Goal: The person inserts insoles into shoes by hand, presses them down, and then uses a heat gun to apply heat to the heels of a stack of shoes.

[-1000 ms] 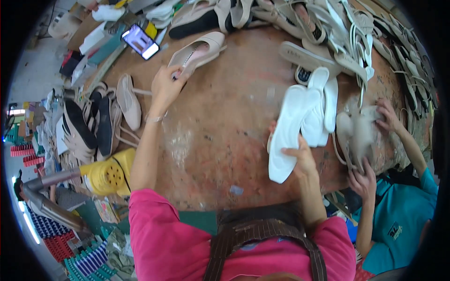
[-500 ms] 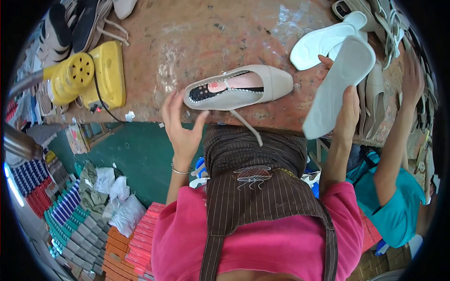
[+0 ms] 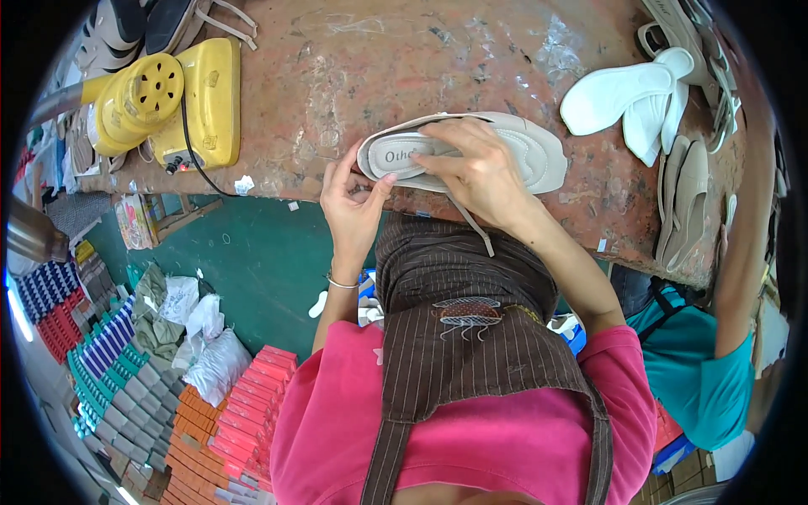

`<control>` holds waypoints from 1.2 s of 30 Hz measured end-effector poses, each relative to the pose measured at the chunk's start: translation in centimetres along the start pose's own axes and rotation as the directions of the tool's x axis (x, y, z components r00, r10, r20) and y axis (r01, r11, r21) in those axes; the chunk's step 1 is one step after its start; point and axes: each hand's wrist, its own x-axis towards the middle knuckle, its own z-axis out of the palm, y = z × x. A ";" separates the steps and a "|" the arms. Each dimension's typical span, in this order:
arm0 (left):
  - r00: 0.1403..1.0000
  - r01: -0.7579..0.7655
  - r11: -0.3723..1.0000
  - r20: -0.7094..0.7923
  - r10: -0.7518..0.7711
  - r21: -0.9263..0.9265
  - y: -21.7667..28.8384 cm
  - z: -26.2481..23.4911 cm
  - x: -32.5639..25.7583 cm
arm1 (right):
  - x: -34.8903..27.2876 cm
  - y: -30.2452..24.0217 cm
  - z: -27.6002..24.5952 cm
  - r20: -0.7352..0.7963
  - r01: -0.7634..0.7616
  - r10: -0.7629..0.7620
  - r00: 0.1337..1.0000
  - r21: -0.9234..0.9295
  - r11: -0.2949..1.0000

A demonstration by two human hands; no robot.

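A beige slingback-type shoe [image 3: 368, 162] lies sideways on the workbench, its heel end to the left and a thin strap [image 3: 474, 225] hanging over the front edge. My left hand [image 3: 352, 202] grips the heel end, thumb on the near rim and fingers round the back. A pale insole [image 3: 393, 156] with dark print at its heel sits in the shoe's heel opening. My right hand [image 3: 481, 172] is closed on the middle of this insole, covering that part. Its padded front [image 3: 532, 156] shows beyond my hand, over the shoe's toe; whether it touches there I cannot tell.
Several white insoles [image 3: 610, 97] lie at the right, near more beige shoes [image 3: 683, 198]. A yellow machine with a cord [image 3: 208, 101] stands at the left. A co-worker in a teal shirt [image 3: 694, 370] is close on my right. Stacked boxes [image 3: 252, 396] fill the lower left.
My right hand has moved left with the insole, turned it, and brought its heel into the shoe. My left hand has closed on the shoe's heel. The co-worker's arm has shifted.
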 end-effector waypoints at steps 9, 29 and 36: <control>0.993 0.083 0.996 -0.079 -0.085 -0.028 1.0 0.4 1.5 | 0.7 0.3 1.1 0.055 -0.102 0.097 0.994 0.103 0.989; 0.973 0.151 0.980 -0.153 -0.170 -0.132 0.1 1.2 2.9 | 2.1 0.3 1.5 0.364 0.273 -0.254 0.896 -0.001 0.962; 0.980 0.151 0.986 -0.137 -0.141 0.068 1.5 1.0 3.5 | -0.9 -1.8 -0.1 0.280 0.000 0.110 0.954 -0.366 0.931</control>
